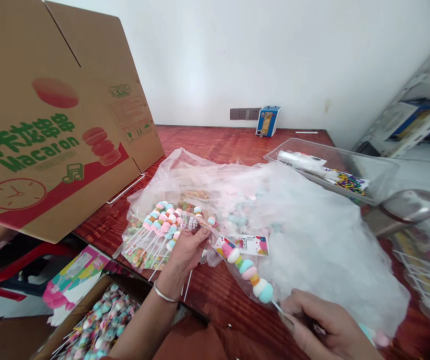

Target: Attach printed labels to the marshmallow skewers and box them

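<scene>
One candy skewer (250, 272) — pink, blue, white pcs, stick in right hand (323, 325)

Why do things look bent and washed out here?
Head view: the wide lens bows the cardboard box; bright soft light nearly blows out the white plastic bag; the right hand on the candy skewer blurs slightly at the bottom edge.

One left hand (185, 252), one right hand (323, 325), one held candy skewer (248, 272), one cardboard box (50, 125), one clear tray (382, 172).
</scene>
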The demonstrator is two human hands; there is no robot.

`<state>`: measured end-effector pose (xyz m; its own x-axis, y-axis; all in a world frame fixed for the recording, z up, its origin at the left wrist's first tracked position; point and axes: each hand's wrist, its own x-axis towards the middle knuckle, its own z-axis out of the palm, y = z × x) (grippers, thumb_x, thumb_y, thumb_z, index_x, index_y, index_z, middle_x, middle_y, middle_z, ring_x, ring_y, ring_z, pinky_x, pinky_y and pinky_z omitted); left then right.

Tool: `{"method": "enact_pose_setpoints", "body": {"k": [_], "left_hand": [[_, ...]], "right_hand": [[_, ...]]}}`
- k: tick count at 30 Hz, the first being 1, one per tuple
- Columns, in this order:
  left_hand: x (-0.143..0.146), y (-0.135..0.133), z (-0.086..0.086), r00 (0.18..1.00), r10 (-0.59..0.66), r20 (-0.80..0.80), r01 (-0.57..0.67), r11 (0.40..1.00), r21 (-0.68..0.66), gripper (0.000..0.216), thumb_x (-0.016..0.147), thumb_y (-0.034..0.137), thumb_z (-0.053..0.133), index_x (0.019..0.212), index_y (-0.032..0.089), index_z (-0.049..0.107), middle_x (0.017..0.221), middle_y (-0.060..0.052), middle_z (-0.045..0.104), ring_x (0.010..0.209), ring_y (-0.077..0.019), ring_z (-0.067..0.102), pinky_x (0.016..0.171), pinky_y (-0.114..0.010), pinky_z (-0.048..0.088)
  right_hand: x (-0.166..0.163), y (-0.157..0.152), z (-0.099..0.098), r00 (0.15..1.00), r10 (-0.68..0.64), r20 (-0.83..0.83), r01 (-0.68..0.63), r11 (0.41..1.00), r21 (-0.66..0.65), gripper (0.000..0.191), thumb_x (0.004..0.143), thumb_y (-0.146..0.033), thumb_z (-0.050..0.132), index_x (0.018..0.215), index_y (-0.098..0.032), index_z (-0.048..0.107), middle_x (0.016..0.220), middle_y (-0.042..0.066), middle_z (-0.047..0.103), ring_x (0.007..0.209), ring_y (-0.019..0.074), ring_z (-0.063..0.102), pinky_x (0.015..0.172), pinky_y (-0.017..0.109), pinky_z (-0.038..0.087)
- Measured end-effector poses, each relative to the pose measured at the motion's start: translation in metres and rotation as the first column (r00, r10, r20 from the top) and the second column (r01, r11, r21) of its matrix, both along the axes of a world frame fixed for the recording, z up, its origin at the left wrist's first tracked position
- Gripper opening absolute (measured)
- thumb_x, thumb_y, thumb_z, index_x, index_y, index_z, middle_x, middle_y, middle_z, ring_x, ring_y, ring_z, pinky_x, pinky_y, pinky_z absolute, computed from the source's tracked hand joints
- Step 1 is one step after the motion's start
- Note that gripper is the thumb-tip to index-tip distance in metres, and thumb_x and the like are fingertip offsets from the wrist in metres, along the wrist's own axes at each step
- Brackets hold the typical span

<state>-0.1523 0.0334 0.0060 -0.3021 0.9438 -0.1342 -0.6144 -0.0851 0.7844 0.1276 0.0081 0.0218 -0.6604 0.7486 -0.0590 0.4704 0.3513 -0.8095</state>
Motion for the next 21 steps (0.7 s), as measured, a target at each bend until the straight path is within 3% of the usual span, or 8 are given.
{"method": "enact_pose_setpoints", "body": {"k": [6,12,16,21], "left_hand": [[0.004,0.005,-0.009,1.000,-0.027,0.015,0.028,0.998,-0.054,0.030,0.058,0.027,0.090,0.072,0.013,0.067,0.065,0.001,0.064,0.058,-0.0085,0.058,0.059,-0.020,0.047],[0.027,0.005,-0.004,0.986,-0.032,0.163,0.046,0.996,-0.081,0.019,0.070,0.021,0.079,0.084,0.014,0.068,0.085,-0.005,0.072,0.081,-0.0183,0.069,0.079,-0.032,0.055],[0.049,0.007,0.001,0.930,0.109,0.352,-0.073,0.991,-0.115,0.007,0.076,0.014,0.072,0.077,0.015,0.065,0.076,-0.001,0.068,0.072,-0.0135,0.066,0.086,-0.036,0.055],[0.062,0.011,0.008,0.893,0.051,0.446,-0.035,0.998,-0.045,0.008,0.079,0.010,0.070,0.081,0.016,0.065,0.065,0.003,0.056,0.061,-0.0077,0.054,0.075,-0.025,0.054]], "right_hand": [[-0.003,-0.011,-0.018,0.993,-0.110,-0.053,0.106,0.993,-0.059,0.032,0.095,-0.037,0.044,0.071,-0.021,0.058,0.062,-0.002,0.055,0.058,0.0138,0.051,0.055,0.021,0.041],[-0.013,-0.023,-0.031,0.966,-0.233,-0.112,0.233,0.972,-0.014,0.028,0.093,-0.033,0.048,0.072,-0.020,0.060,0.061,-0.003,0.055,0.055,0.0125,0.052,0.052,0.020,0.041],[-0.022,-0.030,-0.041,0.938,-0.313,-0.150,0.332,0.934,0.133,0.026,0.093,-0.031,0.051,0.071,-0.021,0.061,0.057,-0.004,0.055,0.052,0.0119,0.052,0.051,0.019,0.042],[-0.031,-0.032,-0.046,0.918,-0.320,-0.233,0.393,0.812,0.431,0.020,0.093,-0.024,0.053,0.076,-0.021,0.061,0.056,-0.005,0.057,0.048,0.0102,0.054,0.052,0.020,0.042]]}}
